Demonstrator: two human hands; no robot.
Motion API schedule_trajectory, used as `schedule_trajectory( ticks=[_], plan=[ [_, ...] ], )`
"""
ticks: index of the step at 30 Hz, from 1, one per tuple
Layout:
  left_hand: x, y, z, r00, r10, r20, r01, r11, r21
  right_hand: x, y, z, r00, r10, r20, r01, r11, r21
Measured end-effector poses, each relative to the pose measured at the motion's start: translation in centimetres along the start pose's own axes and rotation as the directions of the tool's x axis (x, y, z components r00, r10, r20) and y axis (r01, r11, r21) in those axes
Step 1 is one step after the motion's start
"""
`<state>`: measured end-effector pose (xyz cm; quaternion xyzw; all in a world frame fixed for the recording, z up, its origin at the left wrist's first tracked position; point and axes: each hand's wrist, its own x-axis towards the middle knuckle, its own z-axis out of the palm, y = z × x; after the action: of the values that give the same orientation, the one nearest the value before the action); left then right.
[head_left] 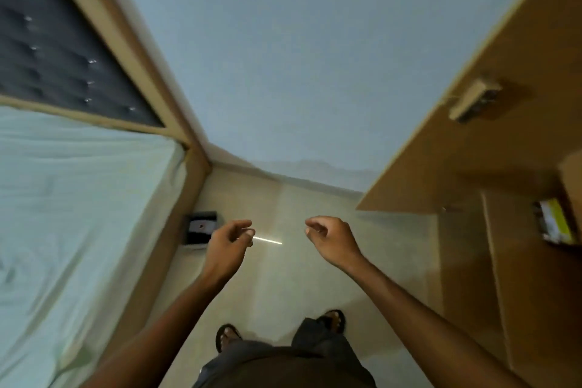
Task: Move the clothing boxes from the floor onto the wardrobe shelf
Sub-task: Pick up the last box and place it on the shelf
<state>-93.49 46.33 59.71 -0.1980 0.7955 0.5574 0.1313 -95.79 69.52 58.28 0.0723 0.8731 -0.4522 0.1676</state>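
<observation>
1. Nearest the camera, the person's sandalled feet [332,320] stand on the tiled floor [283,277].
2. The left hand [228,241] and right hand [330,238] are raised in front, both loosely curled and holding nothing.
3. Beyond the left hand, by the bed [63,214], lies a small dark box [201,227], nearer that hand and squarish.
4. The wardrobe [504,151] stands open to the right; whether the box is a clothing box cannot be told.

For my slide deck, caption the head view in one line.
Empty left hand and right hand raised over the floor, between bed and wardrobe.
</observation>
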Motion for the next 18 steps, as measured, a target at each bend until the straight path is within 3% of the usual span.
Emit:
schedule_trajectory(
  ticks=[10,18],
  plan=[
    [-1.7,-8.3,-17.5,0.942,-0.136,-0.306,0.102,0.987,-0.124,2.7,-13.1,15.5,0.947,-0.145,0.287,0.185,0.976,-0.118],
    [4.5,-11.8,-23.3,0.87,-0.311,-0.381,0.224,0.94,-0.257,10.8,-19.0,23.4,0.838,-0.16,0.522,0.332,0.908,-0.255]
  ],
)
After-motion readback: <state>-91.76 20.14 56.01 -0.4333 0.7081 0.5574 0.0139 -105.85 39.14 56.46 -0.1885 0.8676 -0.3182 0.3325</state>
